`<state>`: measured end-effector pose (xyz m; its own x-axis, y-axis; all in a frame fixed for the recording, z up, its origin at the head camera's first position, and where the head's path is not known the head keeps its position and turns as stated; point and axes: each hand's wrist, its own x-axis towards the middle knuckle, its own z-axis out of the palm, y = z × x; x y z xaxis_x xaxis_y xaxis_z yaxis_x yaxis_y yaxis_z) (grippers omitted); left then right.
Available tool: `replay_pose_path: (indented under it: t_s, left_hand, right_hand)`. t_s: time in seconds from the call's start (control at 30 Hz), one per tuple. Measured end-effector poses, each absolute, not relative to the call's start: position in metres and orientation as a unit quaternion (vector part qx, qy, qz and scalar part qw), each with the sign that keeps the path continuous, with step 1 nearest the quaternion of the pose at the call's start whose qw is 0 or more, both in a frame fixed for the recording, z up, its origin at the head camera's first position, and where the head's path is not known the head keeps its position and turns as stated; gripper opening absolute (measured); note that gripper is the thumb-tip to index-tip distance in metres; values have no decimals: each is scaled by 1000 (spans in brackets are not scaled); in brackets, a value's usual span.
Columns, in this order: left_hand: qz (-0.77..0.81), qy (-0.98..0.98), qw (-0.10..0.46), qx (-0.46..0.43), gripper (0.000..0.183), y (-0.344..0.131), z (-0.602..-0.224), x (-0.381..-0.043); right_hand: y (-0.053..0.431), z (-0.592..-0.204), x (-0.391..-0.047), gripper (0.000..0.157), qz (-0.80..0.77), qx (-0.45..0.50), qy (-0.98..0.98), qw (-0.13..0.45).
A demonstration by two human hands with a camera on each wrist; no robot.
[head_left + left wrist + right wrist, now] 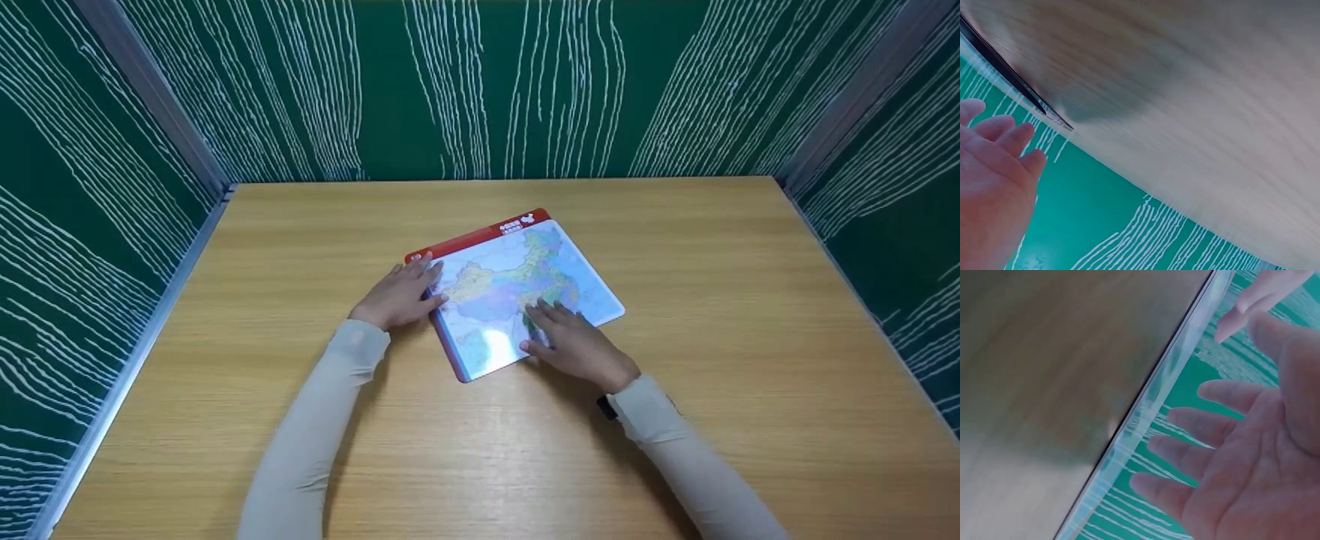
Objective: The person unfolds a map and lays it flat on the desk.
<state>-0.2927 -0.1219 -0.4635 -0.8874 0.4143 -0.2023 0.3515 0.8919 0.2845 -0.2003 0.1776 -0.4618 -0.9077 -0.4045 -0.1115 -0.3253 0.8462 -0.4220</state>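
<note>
A thin map board (510,281) with rounded corners lies turned at an angle on the table. It shows a coloured map of China under a red header strip (472,240). At its left edge, my left hand (401,294) has its fingertips and thumb over the board. My right hand (577,346) is over the lower right edge, fingers extended across the map. Both wrist views show the board nearly edge-on, as a dark sliver (1008,70) on the left and a glossy strip (1145,402) on the right. Whether every fingertip touches it cannot be told.
The wooden table (712,262) reaches back to a green wall (495,90) with white wavy lines. Similar green panels (67,225) stand along both sides, with grey posts at the back corners. A bright glare covers the map's lower part.
</note>
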Motion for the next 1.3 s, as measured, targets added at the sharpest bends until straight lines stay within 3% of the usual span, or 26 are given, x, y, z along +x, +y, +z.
replay_pose_path:
  t_s: [0.6,1.3]
  left_hand:
    - [110,960,186,179,77,-112,-467,-313]
    - [128,960,194,157,72,-112,-464,-314]
  right_hand:
    - [158,-464,-190,73,-173,-197,951,163]
    - [148,-460,-192,72,-127,-197,954,188]
